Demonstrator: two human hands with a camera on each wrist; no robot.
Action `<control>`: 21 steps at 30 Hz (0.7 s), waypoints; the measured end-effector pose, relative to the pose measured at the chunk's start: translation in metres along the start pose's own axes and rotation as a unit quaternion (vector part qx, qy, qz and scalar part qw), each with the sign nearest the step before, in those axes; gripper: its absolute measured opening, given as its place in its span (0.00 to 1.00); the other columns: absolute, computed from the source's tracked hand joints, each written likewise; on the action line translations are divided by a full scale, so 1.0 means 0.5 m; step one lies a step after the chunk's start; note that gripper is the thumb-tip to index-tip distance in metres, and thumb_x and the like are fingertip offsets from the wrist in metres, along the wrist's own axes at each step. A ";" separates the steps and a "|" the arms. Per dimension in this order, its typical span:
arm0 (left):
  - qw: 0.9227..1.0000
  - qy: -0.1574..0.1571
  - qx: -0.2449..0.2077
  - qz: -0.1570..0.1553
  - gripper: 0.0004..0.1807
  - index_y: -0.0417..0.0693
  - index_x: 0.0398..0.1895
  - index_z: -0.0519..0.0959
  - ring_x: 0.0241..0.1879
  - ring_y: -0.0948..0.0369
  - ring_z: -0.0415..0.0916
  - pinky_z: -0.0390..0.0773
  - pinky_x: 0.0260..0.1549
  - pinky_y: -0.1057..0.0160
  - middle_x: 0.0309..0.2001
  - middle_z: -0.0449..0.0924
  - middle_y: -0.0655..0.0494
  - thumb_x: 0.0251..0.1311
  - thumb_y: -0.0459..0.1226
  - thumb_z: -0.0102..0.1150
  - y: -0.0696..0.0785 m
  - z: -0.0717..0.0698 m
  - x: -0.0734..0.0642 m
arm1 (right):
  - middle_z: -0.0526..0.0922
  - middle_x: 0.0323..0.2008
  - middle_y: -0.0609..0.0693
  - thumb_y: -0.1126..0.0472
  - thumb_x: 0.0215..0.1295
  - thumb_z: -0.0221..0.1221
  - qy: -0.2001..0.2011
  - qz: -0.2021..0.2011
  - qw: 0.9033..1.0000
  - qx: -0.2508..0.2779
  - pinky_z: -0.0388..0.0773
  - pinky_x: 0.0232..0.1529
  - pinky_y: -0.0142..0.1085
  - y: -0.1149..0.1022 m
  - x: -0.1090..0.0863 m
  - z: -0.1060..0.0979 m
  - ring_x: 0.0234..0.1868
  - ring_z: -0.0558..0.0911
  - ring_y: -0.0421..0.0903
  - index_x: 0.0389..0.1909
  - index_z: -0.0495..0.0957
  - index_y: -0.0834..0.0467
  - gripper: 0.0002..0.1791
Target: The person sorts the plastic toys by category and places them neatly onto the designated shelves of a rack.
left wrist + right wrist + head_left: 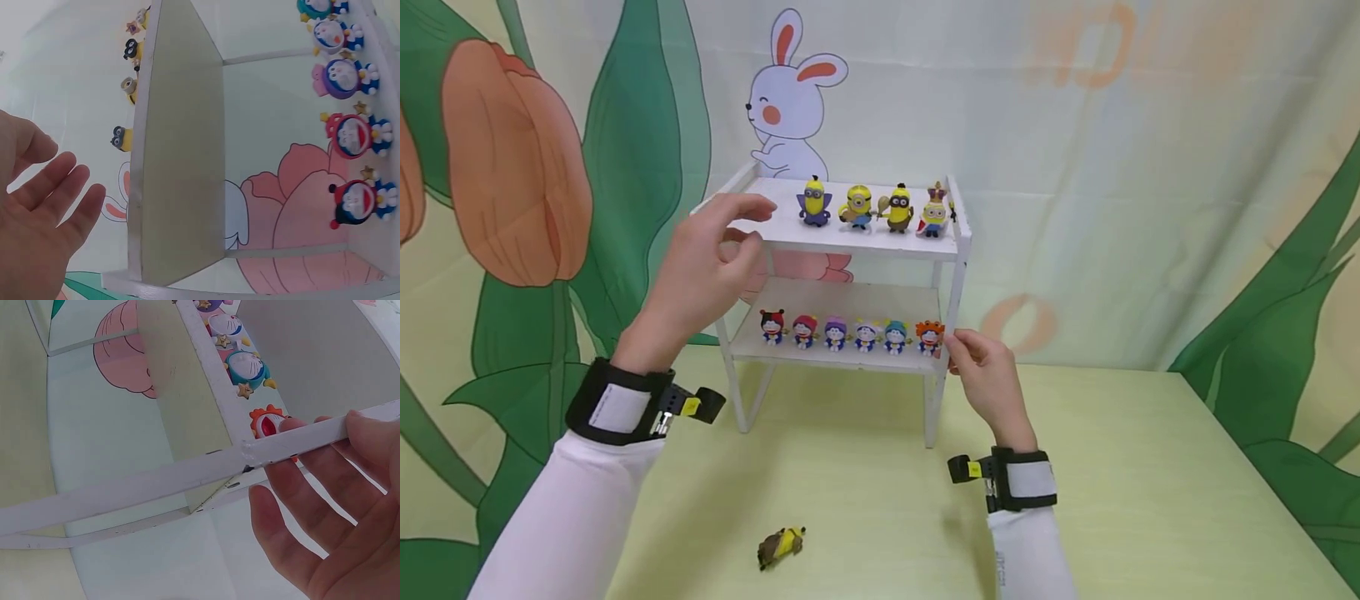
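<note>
A white two-tier shelf stands on the table. Beside the left end of its top board, my left hand hangs in the air with fingers loosely bent, holding nothing. To its right is a yellow minion figurine in a purple cape. My right hand holds the shelf's front right post, thumb on the near side and fingers passing behind it. Its fingertips come right up to a figurine with an orange crab-like hat, partly hidden by the post in the right wrist view.
Three more minion figurines, including one with a crown, stand along the top board. Several figurines in coloured hats line the lower board. A yellow-and-brown figurine lies on the table in front. A printed curtain hangs behind.
</note>
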State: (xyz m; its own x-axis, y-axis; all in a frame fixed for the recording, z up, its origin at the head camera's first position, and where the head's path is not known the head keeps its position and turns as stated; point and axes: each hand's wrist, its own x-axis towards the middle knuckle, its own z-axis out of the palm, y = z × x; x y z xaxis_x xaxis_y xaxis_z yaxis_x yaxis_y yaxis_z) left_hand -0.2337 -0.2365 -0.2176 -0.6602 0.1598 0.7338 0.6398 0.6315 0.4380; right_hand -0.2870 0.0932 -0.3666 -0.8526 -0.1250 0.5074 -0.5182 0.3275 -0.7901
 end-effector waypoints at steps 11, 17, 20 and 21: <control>0.999 -0.001 -0.022 -0.030 0.13 0.41 0.51 0.79 0.50 0.55 0.74 0.73 0.48 0.62 0.50 0.79 0.50 0.68 0.29 0.49 -0.052 0.040 -0.140 | 0.85 0.36 0.57 0.54 0.73 0.55 -0.001 0.003 1.000 -0.002 0.82 0.40 0.48 -0.001 -0.001 0.002 0.34 0.82 0.57 0.45 0.83 0.64 0.17; 0.997 -0.014 -0.010 -0.071 0.13 0.41 0.54 0.78 0.48 0.54 0.75 0.73 0.42 0.68 0.51 0.79 0.50 0.70 0.32 0.50 -0.076 0.045 -0.192 | 0.85 0.37 0.57 0.54 0.73 0.55 0.000 0.003 1.000 -0.001 0.82 0.40 0.48 -0.002 -0.001 0.000 0.34 0.82 0.56 0.46 0.83 0.63 0.17; 0.996 -0.027 -0.007 -0.081 0.13 0.41 0.54 0.78 0.48 0.54 0.75 0.73 0.43 0.68 0.50 0.79 0.50 0.71 0.33 0.51 -0.084 0.045 -0.213 | 0.85 0.37 0.58 0.55 0.72 0.56 0.002 0.007 1.000 0.004 0.81 0.40 0.51 -0.003 -0.003 -0.001 0.34 0.81 0.59 0.46 0.83 0.63 0.16; 0.996 -0.032 -0.009 -0.085 0.13 0.41 0.54 0.77 0.48 0.54 0.75 0.73 0.44 0.68 0.50 0.79 0.49 0.71 0.33 0.50 -0.087 0.045 -0.220 | 0.85 0.36 0.58 0.55 0.72 0.56 0.003 0.009 1.000 0.006 0.81 0.40 0.52 -0.004 -0.004 -0.001 0.34 0.81 0.59 0.46 0.83 0.64 0.16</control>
State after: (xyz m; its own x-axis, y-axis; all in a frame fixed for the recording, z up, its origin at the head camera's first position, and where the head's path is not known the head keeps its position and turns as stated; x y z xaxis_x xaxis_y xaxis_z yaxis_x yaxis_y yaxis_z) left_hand -0.1980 -0.2644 -0.3290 -0.7835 0.0999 0.6134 0.5227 0.6399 0.5634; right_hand -0.2843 0.0934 -0.3660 -0.8616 -0.1127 0.4950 -0.5032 0.3185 -0.8034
